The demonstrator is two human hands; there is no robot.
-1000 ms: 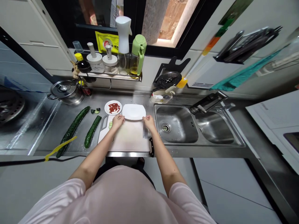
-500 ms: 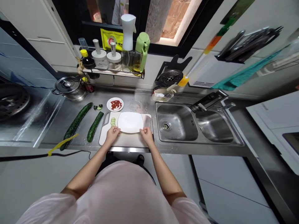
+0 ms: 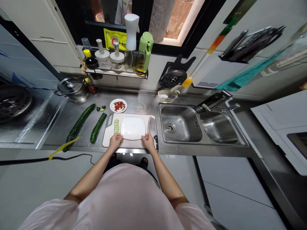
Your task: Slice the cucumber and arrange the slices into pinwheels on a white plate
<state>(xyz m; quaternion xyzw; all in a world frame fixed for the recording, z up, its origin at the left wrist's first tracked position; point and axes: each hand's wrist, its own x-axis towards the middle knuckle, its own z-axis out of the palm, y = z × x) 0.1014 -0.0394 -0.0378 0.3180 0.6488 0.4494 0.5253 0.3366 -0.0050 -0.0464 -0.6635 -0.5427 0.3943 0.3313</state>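
A white, rounded rectangular plate (image 3: 133,127) is over the middle of the cutting board (image 3: 110,139). My left hand (image 3: 116,141) pinches its near left corner, and my right hand (image 3: 148,141) pinches the near right corner. Left of the plate lies a row of cucumber slices (image 3: 116,126). On the board's right side rests a kitchen knife (image 3: 155,142), its black handle toward me and its blade beside the plate. Whether the plate touches the board I cannot tell.
Left of the board lie a long cucumber (image 3: 80,124) and a shorter cucumber piece (image 3: 98,128), with cucumber ends (image 3: 101,109) behind. A small plate of chopped red pieces (image 3: 114,107) stands behind the board. The sink (image 3: 181,124) is right, a lidded pot (image 3: 73,91) back left.
Both hands have brought the plate slightly toward me and lower over the board. More of the cucumber slices and the knife's handle now show.
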